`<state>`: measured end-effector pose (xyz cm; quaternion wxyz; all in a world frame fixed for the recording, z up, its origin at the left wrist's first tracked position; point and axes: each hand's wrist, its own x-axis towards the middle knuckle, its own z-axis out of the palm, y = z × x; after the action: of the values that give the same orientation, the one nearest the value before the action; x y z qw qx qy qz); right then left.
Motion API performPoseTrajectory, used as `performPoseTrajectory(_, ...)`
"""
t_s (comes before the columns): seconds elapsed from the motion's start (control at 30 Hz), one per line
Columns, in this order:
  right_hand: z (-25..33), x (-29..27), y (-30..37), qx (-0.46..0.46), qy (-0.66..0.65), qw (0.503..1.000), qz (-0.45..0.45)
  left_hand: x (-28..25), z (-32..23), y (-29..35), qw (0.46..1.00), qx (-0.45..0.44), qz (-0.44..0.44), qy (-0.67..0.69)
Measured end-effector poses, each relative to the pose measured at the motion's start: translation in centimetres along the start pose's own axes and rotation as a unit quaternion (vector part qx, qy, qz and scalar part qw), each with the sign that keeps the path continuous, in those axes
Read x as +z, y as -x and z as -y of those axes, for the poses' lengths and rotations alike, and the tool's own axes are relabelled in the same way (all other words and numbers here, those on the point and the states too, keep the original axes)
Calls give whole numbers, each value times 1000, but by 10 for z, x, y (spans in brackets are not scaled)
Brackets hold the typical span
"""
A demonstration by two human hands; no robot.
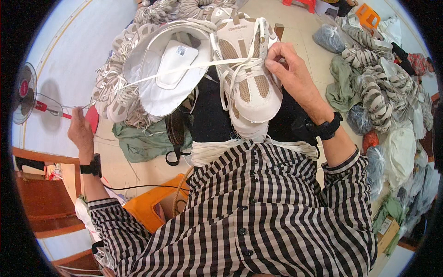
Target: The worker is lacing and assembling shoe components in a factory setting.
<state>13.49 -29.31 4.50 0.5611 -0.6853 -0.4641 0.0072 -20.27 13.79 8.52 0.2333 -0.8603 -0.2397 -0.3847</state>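
A white and beige shoe upper (250, 90) with tan mesh panels lies toe toward me over my lap, on top of other pale pieces. A flat white shoelace (170, 73) crosses its front and stretches far out to the left. At that far end my left hand (80, 131) is closed on the lace, arm extended. My right hand (295, 76) pinches at the upper's right eyelet edge, thumb and forefinger together; what sits between them is too small to make out. Under the taut lace, left of the upper, stands a white open container (159, 104) holding a flat white piece (177, 64).
Bundled shoe uppers (127, 92) are heaped behind the container, and more bundles (376, 99) lie at right beside green cloth (341, 83) and plastic bags (330, 38). A fan (25, 92) stands far left. An orange stool (154, 207) is by my left side.
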Motion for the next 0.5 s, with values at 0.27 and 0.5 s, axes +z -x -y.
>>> performPoseTrajectory(0.27, 19, -10, 8, 54, 18, 998, -34, -4, -73, -1, 979, 13, 138, 151)
performPoseTrajectory(0.5, 26, -26, -59, -200, 211, 951, -100, -71, -192, 1, 884, -18, 158, 439)
